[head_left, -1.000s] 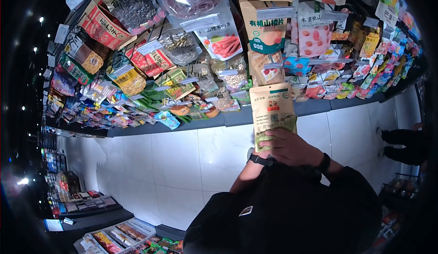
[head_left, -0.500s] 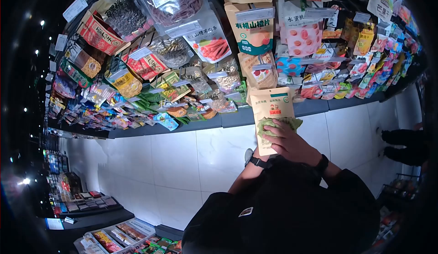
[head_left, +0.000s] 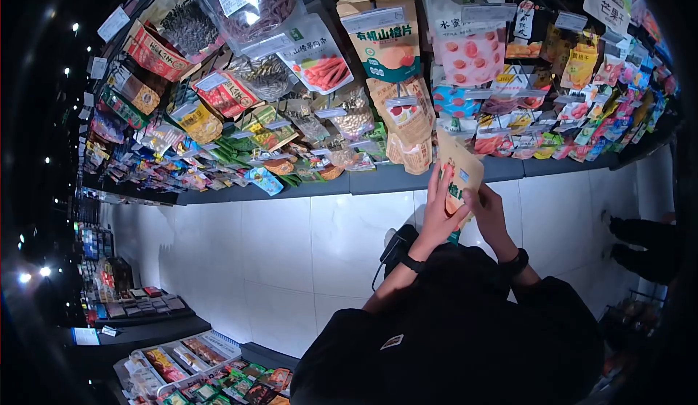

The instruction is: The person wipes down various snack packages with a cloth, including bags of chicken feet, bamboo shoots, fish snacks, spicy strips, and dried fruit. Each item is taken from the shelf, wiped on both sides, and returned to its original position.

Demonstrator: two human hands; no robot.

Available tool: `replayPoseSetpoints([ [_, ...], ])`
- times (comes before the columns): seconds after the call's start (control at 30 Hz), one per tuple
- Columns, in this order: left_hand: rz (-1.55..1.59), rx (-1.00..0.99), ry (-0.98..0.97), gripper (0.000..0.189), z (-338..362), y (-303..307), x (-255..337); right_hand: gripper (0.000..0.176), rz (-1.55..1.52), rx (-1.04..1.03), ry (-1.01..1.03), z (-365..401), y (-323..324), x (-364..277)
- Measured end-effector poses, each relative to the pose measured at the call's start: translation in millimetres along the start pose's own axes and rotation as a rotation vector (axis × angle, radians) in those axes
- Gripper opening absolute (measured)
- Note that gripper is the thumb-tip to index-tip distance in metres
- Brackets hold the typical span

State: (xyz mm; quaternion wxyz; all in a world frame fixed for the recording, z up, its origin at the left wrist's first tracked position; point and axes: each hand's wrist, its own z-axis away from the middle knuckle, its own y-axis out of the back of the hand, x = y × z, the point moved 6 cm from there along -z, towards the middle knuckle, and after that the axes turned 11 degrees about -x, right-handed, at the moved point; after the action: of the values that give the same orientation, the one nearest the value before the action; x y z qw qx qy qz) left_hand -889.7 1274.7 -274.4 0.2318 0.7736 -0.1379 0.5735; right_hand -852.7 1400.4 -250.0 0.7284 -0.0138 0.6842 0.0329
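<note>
A beige packet (head_left: 463,163) with orange and green print is tilted in front of my body, just below the shelf edge. My left hand (head_left: 438,212) lies along its left side, with the fingers pointing up and pressed against it. At the lower right edge, my right hand (head_left: 491,212) grips the packet between bent fingers and thumb. A bit of green shows under my hands. Beside my left wrist is a black device (head_left: 398,247) with a cord.
Hanging snack bags fill the rack ahead, among them a green and beige bag (head_left: 389,45) and a pink-dotted bag (head_left: 469,49). A dark shelf edge (head_left: 392,181) runs below them. Trays of packets (head_left: 182,365) stand at lower left. A person's dark-clothed legs (head_left: 643,241) are at right.
The packet has turned and tilted, moving slightly right. My hands have shifted to its two sides. The green cloth-like item is out of sight, and the black device has come into view.
</note>
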Motion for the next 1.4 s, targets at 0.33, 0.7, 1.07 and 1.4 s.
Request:
replayPoseSetpoints([
  [0.33, 0.364, 0.204, 0.117, 0.069, -31.3, 74.9, -18.5, 0.022, -0.072, 0.045, 0.012, -32.6, 43.0, -9.5],
  [0.7, 0.395, 0.103, 0.090, 0.016, -159.5, 172.6, 20.4, 0.018, 0.124, 0.241, 0.071, -128.4, 40.2, -35.8],
  [1.07, 0.259, 0.154, -0.200, 0.021, -274.9, 246.8, 54.9, 0.019, -0.117, 0.284, -0.023, -165.0, 19.6, -1.0],
  [1.4, -0.060, 0.338, -0.195, 0.023, -281.5, 255.2, 57.6, 0.020, -0.107, 0.274, -0.070, -161.3, 12.7, 1.6],
])
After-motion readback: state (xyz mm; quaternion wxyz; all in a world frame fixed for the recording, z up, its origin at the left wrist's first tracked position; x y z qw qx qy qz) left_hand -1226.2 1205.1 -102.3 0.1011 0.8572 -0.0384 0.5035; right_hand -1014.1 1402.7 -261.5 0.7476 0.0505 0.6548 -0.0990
